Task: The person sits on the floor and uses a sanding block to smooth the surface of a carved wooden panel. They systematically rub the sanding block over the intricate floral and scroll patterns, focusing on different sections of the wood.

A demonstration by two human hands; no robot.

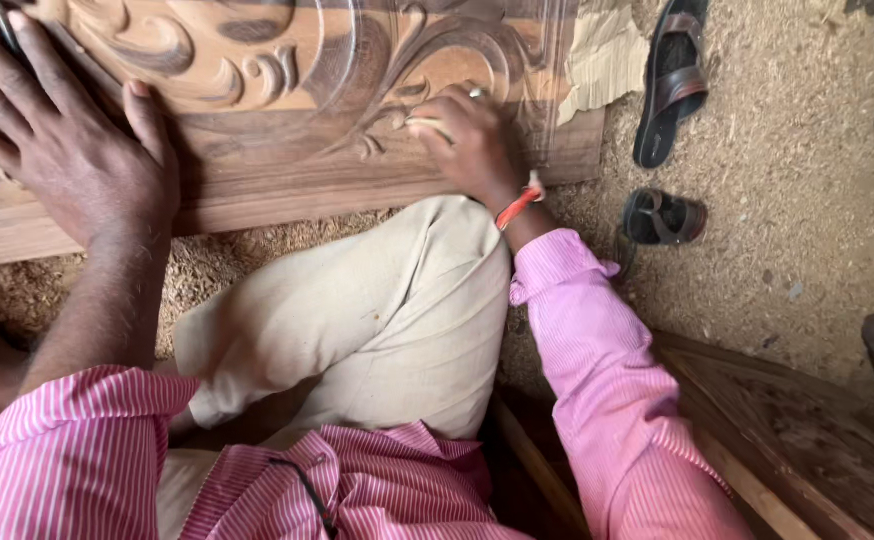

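My left hand (67, 150) lies flat, fingers spread, on the brown carved wooden panel (257, 150); my right hand (467, 145) has fingers curled, pinching a small pale sanding scrap (427, 124) against its scrollwork.

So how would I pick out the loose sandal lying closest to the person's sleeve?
Start at the big carved wooden panel and go past its right end onto the sawdust floor. Two dark sandals lie there. The near sandal is the lower one, lying crosswise; the far sandal lies lengthwise above it.

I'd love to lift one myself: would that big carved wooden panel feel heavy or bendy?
Probably heavy: the carved wooden panel looks thick and runs past the frame. Likely stiff, since the left hand leans flat on it without visible flex. Its raised scrollwork could chip if knocked.
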